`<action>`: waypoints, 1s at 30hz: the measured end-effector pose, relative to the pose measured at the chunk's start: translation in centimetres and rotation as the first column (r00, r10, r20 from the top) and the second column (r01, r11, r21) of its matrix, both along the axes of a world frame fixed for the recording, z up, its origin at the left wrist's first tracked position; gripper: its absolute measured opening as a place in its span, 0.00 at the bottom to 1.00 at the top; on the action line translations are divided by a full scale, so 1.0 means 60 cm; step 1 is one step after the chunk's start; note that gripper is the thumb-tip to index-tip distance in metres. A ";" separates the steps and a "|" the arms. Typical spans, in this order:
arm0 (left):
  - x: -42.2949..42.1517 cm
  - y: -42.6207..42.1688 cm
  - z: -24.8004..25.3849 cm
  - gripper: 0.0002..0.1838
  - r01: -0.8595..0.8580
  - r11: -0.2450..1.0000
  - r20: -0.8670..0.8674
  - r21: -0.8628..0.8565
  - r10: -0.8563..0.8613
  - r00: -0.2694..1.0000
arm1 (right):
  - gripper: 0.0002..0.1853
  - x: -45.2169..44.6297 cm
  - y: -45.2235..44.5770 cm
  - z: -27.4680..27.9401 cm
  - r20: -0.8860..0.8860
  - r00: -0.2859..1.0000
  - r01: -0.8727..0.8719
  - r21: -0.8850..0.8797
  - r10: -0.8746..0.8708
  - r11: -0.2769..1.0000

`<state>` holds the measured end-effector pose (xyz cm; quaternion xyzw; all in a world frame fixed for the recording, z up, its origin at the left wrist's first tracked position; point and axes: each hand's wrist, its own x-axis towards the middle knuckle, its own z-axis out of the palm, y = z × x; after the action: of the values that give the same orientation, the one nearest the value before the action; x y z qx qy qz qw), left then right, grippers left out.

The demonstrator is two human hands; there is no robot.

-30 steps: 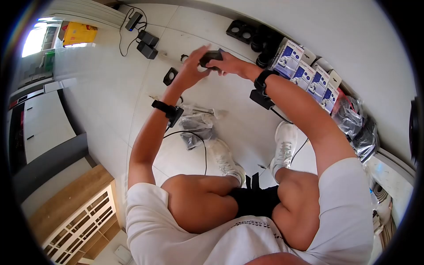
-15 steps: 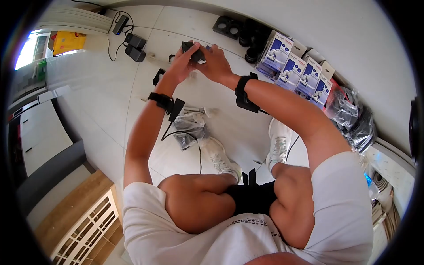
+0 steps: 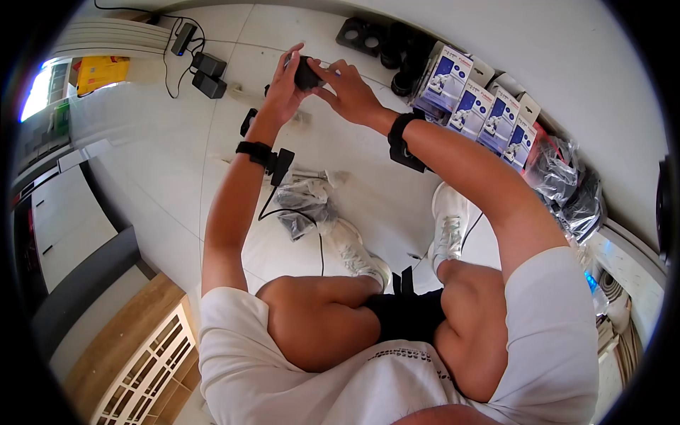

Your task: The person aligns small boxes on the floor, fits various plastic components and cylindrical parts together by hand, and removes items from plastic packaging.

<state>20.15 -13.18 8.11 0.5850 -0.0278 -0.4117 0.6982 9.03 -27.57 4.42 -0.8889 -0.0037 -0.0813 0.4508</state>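
Note:
A small black part (image 3: 307,74) is held up between both hands over the tiled floor. My left hand (image 3: 285,88) grips it from the left, with the fingers pointing up beside it. From the right, my right hand (image 3: 348,90) touches the part with thumb and fingertips, its other fingers curled. Which details the part has on its far side is hidden. A black piece (image 3: 248,122) lies on the floor by my left wrist, partly covered by the arm. Below the hands are clear plastic bags (image 3: 304,202) with dark and metal contents.
Blue-and-white boxes (image 3: 471,108) line the wall at right, with black holders (image 3: 361,37) behind them and bagged black items (image 3: 567,184) in front. Black adapters (image 3: 209,74) with cables lie at upper left. Cables run from both wrist straps. My shoes (image 3: 448,219) are on the floor.
Both hands moved left and up with the black part since the earliest frame. The part has been turned, and my right hand's fingers have shifted on it. The whole view has shifted slightly.

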 end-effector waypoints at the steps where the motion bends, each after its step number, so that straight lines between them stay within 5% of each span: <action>1: -0.001 0.004 0.000 0.22 -0.019 0.998 -0.041 -0.062 0.017 0.999 | 0.32 0.000 -0.002 0.000 -0.001 0.999 -0.048 -0.034 0.048 0.998; 11: -0.004 0.026 -0.011 0.26 0.040 0.999 0.065 -0.036 -0.037 0.997 | 0.33 0.009 0.009 -0.025 -0.144 0.967 -0.186 0.175 0.212 0.967; 13: 0.004 0.021 -0.017 0.27 0.040 0.974 0.262 0.225 -0.100 0.960 | 0.35 0.011 0.014 -0.031 -0.224 0.958 -0.141 0.176 0.179 0.974; 17: 0.021 -0.009 -0.027 0.28 -0.028 0.942 0.377 0.333 -0.106 0.920 | 0.39 0.005 0.032 -0.061 -0.253 0.962 -0.056 0.182 0.101 0.982; 19: 0.019 -0.027 -0.027 0.29 -0.075 0.865 0.650 0.496 -0.312 0.693 | 0.41 -0.016 0.027 -0.050 -0.457 0.851 -0.245 0.092 0.259 0.965; 20: 0.017 -0.034 -0.029 0.29 -0.074 0.865 0.648 0.496 -0.312 0.695 | 0.38 -0.034 0.026 -0.039 -0.513 0.824 -0.255 0.044 0.241 0.966; 22: 0.017 -0.047 -0.043 0.30 0.041 0.781 0.706 0.623 -0.584 0.401 | 0.36 -0.055 0.023 -0.047 -0.549 0.796 -0.298 0.011 0.255 0.954; 23: 0.016 -0.056 -0.053 0.30 0.040 0.782 0.706 0.622 -0.582 0.403 | 0.35 -0.061 0.022 -0.052 -0.583 0.768 -0.341 -0.022 0.265 0.940; 25: 0.006 -0.071 -0.077 0.31 0.101 0.774 0.764 0.625 -0.633 0.125 | 0.33 -0.067 0.016 -0.036 -0.622 0.743 -0.338 -0.032 0.246 0.941; 30: -0.014 -0.107 -0.089 0.32 0.145 0.595 0.590 0.791 -0.804 0.080 | 0.29 -0.062 -0.003 -0.017 -0.676 0.719 -0.312 -0.106 0.162 0.944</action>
<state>19.33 -19.58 2.75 0.8239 -0.5128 -0.1914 0.1474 5.33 -27.77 3.42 -0.8948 0.0325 0.2966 0.3321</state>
